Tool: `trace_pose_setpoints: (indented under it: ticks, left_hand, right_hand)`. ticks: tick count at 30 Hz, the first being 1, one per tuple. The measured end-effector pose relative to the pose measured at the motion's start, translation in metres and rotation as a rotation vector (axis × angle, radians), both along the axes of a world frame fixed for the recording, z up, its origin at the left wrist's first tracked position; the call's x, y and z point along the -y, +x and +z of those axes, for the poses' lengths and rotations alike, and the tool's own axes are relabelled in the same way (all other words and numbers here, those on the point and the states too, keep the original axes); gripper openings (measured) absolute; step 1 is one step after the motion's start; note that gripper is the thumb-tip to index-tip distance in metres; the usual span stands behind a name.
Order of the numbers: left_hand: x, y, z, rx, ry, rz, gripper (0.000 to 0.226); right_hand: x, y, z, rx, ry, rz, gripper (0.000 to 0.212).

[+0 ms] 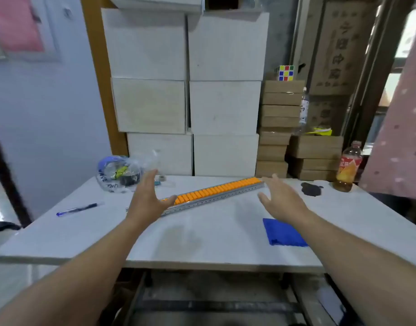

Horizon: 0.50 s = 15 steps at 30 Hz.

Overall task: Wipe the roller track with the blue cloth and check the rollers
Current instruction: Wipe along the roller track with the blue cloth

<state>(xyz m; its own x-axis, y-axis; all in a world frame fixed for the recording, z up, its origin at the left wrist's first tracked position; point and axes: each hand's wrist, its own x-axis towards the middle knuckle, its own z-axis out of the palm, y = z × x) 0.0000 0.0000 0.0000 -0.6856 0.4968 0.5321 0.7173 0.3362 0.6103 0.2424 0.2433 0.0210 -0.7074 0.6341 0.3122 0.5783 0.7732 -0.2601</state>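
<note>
Both hands empty, fingers spread: left hand [147,196] over the roller track's [216,194] near end, right hand [282,199] beside its far end (blue cloth [283,232] lying flat on the table [202,234]).

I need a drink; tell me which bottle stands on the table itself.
The orange-drink bottle at the table's far right corner; the clear bottle stands on brown boxes behind.

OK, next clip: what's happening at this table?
A person reaches both bare hands over a white table toward a long roller track with orange rollers. The left hand hovers open at its near end; the right hand is open near the far end. The blue cloth lies untouched on the table, so wiping hasn't begun.
</note>
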Motion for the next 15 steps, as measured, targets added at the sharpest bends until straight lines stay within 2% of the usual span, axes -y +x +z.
trace_pose_setpoints:
  ticks: [4,7,10,12,15]
  left_hand:
    - [0.021,-0.024,-0.033,0.115,-0.131,0.131,0.102]
    - [0.027,-0.044,-0.050,0.201,-0.216,0.209,0.114]
    - [0.033,-0.052,-0.067,0.268,-0.272,0.240,0.120]
    - [0.034,-0.056,-0.077,0.306,-0.291,0.236,0.117]
    - [0.031,-0.063,-0.083,0.311,-0.307,0.251,0.101]
  right_hand:
    - [-0.004,0.000,-0.045,0.223,-0.064,-0.121,0.063]
    - [-0.017,-0.008,-0.058,0.318,-0.147,-0.230,0.072]
    - [-0.018,-0.016,-0.075,0.370,-0.189,-0.217,0.074]
    - [-0.015,-0.023,-0.092,0.392,-0.189,-0.184,0.068]
    - [-0.014,-0.035,-0.107,0.307,-0.130,-0.134,0.055]
